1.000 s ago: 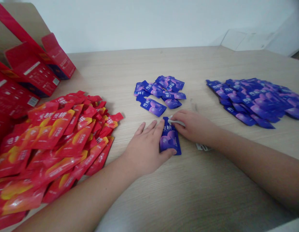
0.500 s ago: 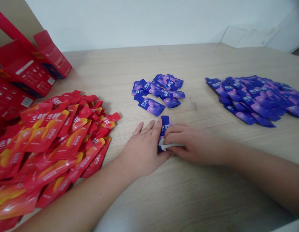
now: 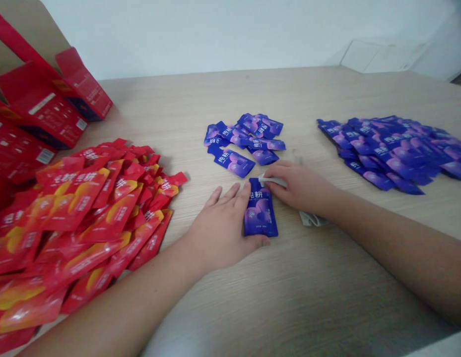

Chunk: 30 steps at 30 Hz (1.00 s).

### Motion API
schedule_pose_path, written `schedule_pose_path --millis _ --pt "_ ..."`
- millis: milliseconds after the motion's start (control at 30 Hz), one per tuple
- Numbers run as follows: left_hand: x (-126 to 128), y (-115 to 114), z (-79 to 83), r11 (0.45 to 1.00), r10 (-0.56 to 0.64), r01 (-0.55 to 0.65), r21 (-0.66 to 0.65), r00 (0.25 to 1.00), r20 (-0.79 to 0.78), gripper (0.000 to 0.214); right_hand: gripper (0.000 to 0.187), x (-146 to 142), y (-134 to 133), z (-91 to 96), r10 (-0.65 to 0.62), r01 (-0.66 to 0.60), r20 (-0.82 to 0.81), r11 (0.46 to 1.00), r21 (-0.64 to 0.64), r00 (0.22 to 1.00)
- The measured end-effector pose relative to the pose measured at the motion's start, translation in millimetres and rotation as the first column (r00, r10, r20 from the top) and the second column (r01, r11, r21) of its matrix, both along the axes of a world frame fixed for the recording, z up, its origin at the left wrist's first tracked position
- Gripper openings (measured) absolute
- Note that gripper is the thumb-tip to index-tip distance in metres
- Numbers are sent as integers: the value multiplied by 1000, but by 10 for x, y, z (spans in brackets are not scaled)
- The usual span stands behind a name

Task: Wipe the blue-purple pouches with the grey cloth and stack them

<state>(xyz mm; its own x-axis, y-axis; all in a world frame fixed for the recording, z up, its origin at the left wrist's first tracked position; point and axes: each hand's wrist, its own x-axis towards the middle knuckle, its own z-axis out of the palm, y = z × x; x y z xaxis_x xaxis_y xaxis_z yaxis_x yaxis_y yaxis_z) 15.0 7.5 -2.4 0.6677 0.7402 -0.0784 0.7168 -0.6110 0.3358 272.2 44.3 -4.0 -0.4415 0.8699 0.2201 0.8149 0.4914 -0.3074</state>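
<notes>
A purple sachet with pale lettering lies flat on the table in front of me. My left hand rests flat along its left side, fingers stretched out and thumb at its lower edge. A folded white cloth or wipe is pinched in my right hand and touches the sachet's narrow top end. Part of that cloth shows below the right palm. Just beyond my hands lies a small group of purple sachets, some overlapping.
A large heap of red sachets covers the left of the table. Red open-topped boxes stand behind it. At the right lies a pile of purple sachets. A white wall rises at the back.
My right hand has moved with the white cloth from the sachet's lower part up to its top end, uncovering the printed front. My left hand stays in place.
</notes>
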Motion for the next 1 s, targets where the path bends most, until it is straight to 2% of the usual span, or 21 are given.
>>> schedule_pose_path --millis 100,200,300,367,433,500,633,767,900,1000 --pt "-23 13 0 1000 -27 27 -6 1000 0 135 17 66 -56 4 -7 13 -96 998 66 995" --pt "-23 22 10 1000 -20 20 -16 1000 5 127 16 23 -260 91 174 -177 -219 984 5 960" --pt "-17 21 6 1000 -17 17 -14 1000 11 112 16 -86 -467 195 358 -424 -307 887 -185 882" --pt "-17 18 -4 1000 -24 24 -11 1000 16 109 16 -150 -532 232 403 -478 -284 832 -283 870" --pt "-17 16 -6 999 -27 27 -17 999 21 110 19 -185 -521 229 408 -460 -221 835 -301 886" --pt "-14 16 4 999 -21 22 -34 1000 20 113 20 -185 -448 193 389 -424 -175 867 -262 904" --pt "-2 18 27 999 -15 16 -50 1000 16 116 20 -118 -235 94 276 -286 -82 944 -166 958" --pt "5 14 6 1000 -10 11 -27 999 31 115 23 -14 -77 18 156 -157 -15 986 -65 988" --pt "10 10 -9 1000 -11 11 -12 1000 25 113 21 44 -90 22 50 -47 -107 999 28 993" --pt "9 9 -9 1000 -16 16 -7 1000 24 112 19 4 -241 101 131 -143 -253 989 -27 958"
